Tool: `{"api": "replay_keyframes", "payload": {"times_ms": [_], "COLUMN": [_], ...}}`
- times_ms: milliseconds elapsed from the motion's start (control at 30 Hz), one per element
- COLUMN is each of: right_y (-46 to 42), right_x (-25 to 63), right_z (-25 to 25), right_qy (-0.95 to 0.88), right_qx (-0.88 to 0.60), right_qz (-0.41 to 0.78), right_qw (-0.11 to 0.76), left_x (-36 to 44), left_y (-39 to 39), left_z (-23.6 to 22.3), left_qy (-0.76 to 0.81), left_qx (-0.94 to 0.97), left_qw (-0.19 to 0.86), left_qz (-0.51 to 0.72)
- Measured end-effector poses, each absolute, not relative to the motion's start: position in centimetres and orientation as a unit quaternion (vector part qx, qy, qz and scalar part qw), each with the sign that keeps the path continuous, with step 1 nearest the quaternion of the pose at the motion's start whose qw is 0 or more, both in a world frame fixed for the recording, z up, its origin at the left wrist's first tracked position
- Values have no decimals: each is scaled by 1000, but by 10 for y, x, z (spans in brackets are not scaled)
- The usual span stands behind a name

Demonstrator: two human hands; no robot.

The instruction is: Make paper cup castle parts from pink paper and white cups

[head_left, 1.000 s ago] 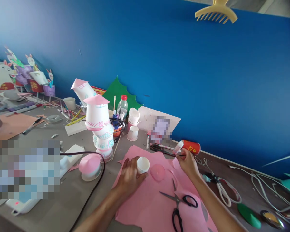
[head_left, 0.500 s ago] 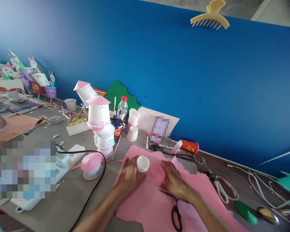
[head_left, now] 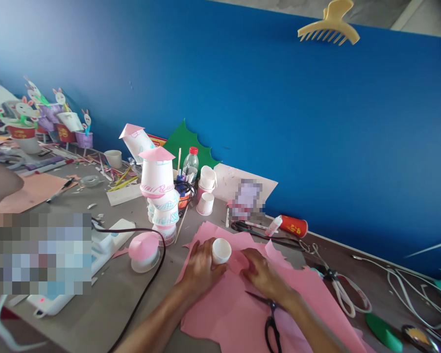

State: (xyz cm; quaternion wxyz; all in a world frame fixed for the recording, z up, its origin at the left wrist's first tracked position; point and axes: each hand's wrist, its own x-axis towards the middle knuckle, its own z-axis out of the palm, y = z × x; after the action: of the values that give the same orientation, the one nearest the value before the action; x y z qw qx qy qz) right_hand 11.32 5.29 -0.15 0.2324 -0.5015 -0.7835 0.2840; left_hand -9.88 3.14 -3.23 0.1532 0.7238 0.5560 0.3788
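A small white paper cup (head_left: pixel 221 251) stands on a large pink paper sheet (head_left: pixel 213 314). My left hand (head_left: pixel 201 267) curves round the cup's left side, thumb in front and fingers behind. Just right of the cup is a round pink paper piece (head_left: pixel 237 261), its outline partly lost against the sheet. My right hand (head_left: pixel 263 274) has its fingers bent and their tips closed at that piece's right edge. Black-handled scissors (head_left: pixel 271 318) lie on the sheet below my right wrist, blades pointing left.
To the left stand a stacked paper-cup tower (head_left: pixel 157 176), a pink-topped cup piece (head_left: pixel 144 250) and a white power strip (head_left: pixel 112 245) with a black cable (head_left: pixel 147 289). Behind are a bottle (head_left: pixel 191 162), a glue bottle (head_left: pixel 274 225) and a red cup (head_left: pixel 294 226). Another person's arm (head_left: pixel 2 186) shows at left.
My right hand's fingers have gone from spread flat beside the round pink piece to bent in at its edge. My left hand stays at the cup. The view has shifted slightly left.
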Motion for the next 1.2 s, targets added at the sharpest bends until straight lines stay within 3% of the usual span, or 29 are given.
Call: {"api": "replay_keyframes", "payload": {"times_ms": [400,633,1033,1200], "right_y": [73,85,62,51], "right_x": [110,97,51,53], "right_z": [3,17,44,45], "right_qy": [-751,-757,-847,-868], "right_qx": [-582,-605,-420,-320], "right_qz": [229,72,-121,-182], "right_qw": [210,234,302,333], "left_x": [-97,-97,-95,-96], "left_y": [28,29,30,31], "left_z": [-30,-34,-37,-45], "left_qy": [555,557,560,552], "left_qx": [719,722,727,735], "left_qw": [163,148,161,117], "left_qz": [385,384,364,375]}}
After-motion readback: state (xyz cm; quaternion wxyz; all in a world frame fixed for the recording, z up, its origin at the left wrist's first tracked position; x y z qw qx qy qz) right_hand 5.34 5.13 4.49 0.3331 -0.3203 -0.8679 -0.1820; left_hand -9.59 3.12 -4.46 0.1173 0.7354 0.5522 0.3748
